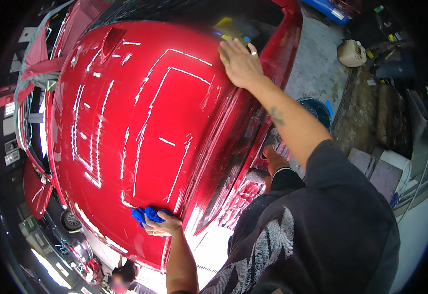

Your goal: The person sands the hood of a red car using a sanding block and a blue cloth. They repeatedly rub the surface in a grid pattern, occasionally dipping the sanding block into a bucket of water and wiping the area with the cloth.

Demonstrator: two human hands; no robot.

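The glossy red car roof (121,98) spreads out in front of me, with bright bent reflections of lights across it. Near its close edge, at the lower middle, my left hand (161,225) is closed on a bunched blue microfiber cloth (147,215) and holds it against the paint. Farther off and to the right, my right hand (241,61) lies flat on the roof's edge beside the dark window glass (258,22). Its fingers are stretched out with nothing in them, and a ring shows on one.
A shark-fin antenna (111,41) rises from the roof. Below the car's side, a dark bucket (317,110) stands on the floor. A whitish jug (352,53) and boxes (378,171) lie rightward. Another car (35,117) is close at left; a person (122,277) is at the bottom.
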